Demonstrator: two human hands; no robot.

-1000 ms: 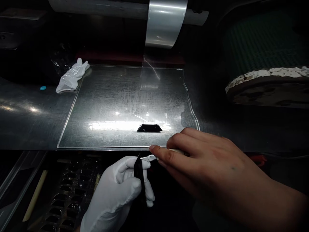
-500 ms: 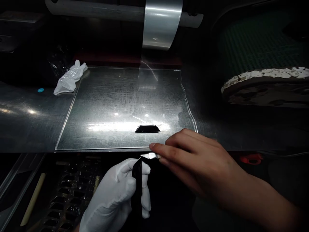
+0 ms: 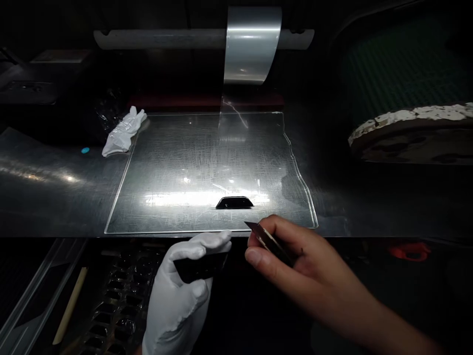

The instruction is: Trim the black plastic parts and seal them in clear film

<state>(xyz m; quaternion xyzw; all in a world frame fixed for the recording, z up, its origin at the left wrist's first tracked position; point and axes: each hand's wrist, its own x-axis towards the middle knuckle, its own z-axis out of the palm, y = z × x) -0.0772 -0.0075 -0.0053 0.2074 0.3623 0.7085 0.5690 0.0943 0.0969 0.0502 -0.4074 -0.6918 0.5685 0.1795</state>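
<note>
My left hand (image 3: 185,291), in a white glove, grips a flat black piece (image 3: 201,266) between thumb and fingers, just below the front edge of the bench. A utility knife (image 3: 271,241) is in my bare right hand (image 3: 295,261), its pointed blade angled up and to the left. The blade is apart from the black piece. On the clear scratched plate (image 3: 185,148), near its front edge, lies a second black piece (image 3: 235,202) with slanted ends.
A roll of clear film (image 3: 253,47) hangs on a grey bar (image 3: 158,39) behind the plate. A crumpled white glove (image 3: 124,132) lies at the plate's left corner. Below left is a tray (image 3: 114,301) of black pieces. A large round green object (image 3: 406,74) stands right.
My right hand has drawn the knife back from the black piece and turned the blade. My left hand has rotated the piece from edge-on to broad side. The view has shifted slightly.
</note>
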